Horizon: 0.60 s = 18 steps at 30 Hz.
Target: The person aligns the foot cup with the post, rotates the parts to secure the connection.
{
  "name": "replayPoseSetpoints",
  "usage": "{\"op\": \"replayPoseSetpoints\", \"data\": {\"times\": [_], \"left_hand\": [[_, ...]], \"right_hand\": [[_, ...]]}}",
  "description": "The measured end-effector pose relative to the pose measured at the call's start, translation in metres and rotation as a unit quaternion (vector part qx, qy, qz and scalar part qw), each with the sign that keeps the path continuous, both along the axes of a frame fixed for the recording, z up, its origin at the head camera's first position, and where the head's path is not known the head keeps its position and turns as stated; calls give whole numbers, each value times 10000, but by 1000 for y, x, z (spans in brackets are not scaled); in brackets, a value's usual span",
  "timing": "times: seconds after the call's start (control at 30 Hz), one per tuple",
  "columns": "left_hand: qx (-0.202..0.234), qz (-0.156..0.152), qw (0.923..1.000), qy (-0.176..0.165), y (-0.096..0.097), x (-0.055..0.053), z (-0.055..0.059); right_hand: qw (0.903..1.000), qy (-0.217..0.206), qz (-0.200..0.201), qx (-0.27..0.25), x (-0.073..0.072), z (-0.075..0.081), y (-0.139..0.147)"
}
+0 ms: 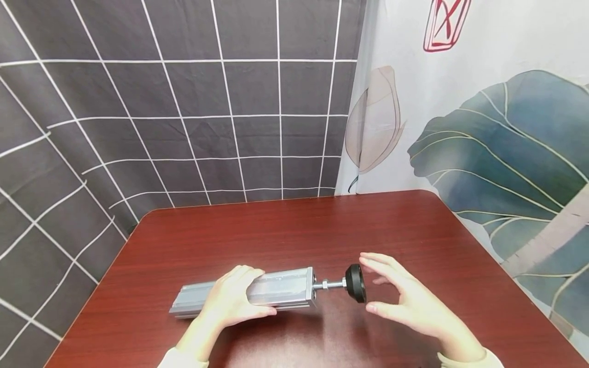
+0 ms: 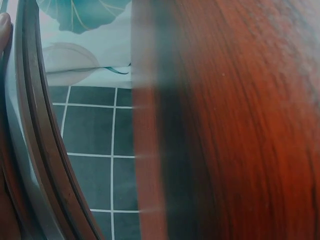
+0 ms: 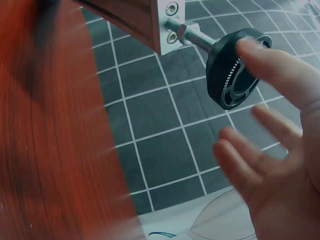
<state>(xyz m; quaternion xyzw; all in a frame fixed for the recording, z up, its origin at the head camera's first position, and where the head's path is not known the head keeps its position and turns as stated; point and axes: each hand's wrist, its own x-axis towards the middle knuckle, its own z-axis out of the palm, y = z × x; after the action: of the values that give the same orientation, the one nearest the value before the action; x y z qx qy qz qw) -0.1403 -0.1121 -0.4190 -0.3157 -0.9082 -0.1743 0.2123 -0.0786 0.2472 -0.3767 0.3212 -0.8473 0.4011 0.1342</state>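
Leftmost, the silver aluminium profile (image 1: pixel 282 288) lies crosswise over the wood-grain desk (image 1: pixel 276 230), its long axis running toward the right side. The left hand (image 1: pixel 232 296) is clamped across its middle, thumb along the near side and fingers over the top, a hold that probably keeps the heavy-looking bar from turning or sliding. Its right end appears to be held off the desk, which would give the round part there room; whether the far left end rests on the surface I cannot tell.

Next comes the end plate (image 1: pixel 310 286), fixed with socket screws (image 3: pixel 172 8), and out of it runs a threaded rod (image 1: pixel 335 284) carrying a hex nut (image 1: pixel 324 284). At the rod's tip sits a black levelling foot (image 1: pixel 355 282), tilted on edge with its base facing right, so its ribbed rim is easy to reach.

Furthest right, the right hand (image 1: pixel 407 299) faces that base with thumb and fingers apart, spaced to suit the rim; actual contact is unclear.
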Motion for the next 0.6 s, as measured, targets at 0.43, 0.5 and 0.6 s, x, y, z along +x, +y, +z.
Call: {"op": "replayPoseSetpoints", "data": {"times": [0.43,0.5,0.6], "left_hand": [[-117,4,9999,-45,4,2,3],[-98,-8,9999,-62,4,2,4],[-76,-11,9999,-91,4,2,4]], "right_hand": [[9977,-554,-111,-376,0,-2,-7],[9942,-877,-321,-542,0,-2,-10],[9897,-1220,-448,-596,-1,-1,-13]]}}
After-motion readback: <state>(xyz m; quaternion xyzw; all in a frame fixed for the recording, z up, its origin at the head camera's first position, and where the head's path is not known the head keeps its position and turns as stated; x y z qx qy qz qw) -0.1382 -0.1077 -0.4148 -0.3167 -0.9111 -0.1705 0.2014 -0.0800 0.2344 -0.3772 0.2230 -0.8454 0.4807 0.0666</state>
